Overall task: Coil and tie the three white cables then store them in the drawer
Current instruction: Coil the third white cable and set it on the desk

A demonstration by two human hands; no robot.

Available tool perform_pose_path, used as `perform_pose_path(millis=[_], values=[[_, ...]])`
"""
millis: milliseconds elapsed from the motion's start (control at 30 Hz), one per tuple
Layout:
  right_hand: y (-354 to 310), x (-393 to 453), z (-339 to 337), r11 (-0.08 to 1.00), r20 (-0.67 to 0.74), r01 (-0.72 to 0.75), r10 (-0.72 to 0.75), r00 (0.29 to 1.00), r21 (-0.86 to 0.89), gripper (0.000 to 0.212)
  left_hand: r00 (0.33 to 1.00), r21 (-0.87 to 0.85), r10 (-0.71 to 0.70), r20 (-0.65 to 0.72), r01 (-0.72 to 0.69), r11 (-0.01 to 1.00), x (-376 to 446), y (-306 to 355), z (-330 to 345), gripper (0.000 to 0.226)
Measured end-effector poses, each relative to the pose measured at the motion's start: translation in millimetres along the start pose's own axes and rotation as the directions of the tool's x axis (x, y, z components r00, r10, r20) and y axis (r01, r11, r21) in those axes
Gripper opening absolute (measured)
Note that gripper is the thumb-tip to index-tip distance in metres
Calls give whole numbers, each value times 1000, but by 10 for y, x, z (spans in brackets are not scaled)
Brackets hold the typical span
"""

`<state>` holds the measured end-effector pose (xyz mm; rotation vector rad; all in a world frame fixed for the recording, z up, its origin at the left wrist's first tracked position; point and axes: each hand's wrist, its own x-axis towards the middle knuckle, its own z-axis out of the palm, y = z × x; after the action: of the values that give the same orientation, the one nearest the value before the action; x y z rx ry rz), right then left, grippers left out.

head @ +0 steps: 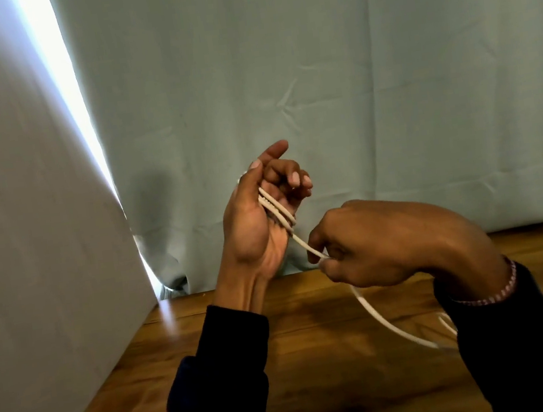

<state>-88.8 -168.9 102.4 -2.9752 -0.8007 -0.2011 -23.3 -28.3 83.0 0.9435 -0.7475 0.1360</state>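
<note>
White cable (276,212) wound round left hand (258,221), right hand (372,244) pinching it, wooden table (322,389)

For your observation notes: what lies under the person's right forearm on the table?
White cable trails from the right hand across the wooden table and passes beneath the dark sleeve. Its far end is covered.

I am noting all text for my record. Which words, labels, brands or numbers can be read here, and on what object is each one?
None: no readable text shows on the white cable, the left hand, the right hand, the bracelet, the curtain or the wooden table.
</note>
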Motion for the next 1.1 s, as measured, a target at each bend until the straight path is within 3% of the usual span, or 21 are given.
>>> perform_pose_path(millis=[133,233,333,433,500,567,767,867,933,1033,1100], values=[[-114,-184,-76,994,-38,47,-51,998,-94,25,997,103,5,-79,3,995,-3,-53,-42,42],[-116,-195,-96,981,-256,50,-98,962,-189,19,997,171,-18,-79,31,985,-36,-61,-33,41],[-75,-139,-92,973,-464,61,-161,871,-222,12,996,290,-71,-59,86,953,-71,-23,50,47],[-44,-65,-92,965,-630,78,-224,744,-251,11,990,430,-143,10,125,894,-108,-14,79,68],[42,-19,-107,964,-734,76,-244,634,-254,15,957,420,-273,96,210,883,-113,-27,61,82],[164,12,-123,968,-775,123,-250,580,-221,16,900,377,-400,171,315,871,-107,-27,52,88],[330,132,-67,966,-843,222,-230,485,-136,19,823,331,-490,288,395,857,-137,46,71,52],[360,225,-32,968,-866,84,-249,434,-236,22,774,223,-512,371,461,859,-160,130,46,49],[420,270,-16,977,-855,54,-206,476,-205,28,727,163,-523,446,508,846,-174,166,72,49],[475,319,21,946,-769,321,-176,615,41,32,688,125,-509,517,528,840,-179,194,106,48],[496,305,18,913,-730,383,-166,663,140,36,693,134,-508,512,519,844,-174,209,91,50]])
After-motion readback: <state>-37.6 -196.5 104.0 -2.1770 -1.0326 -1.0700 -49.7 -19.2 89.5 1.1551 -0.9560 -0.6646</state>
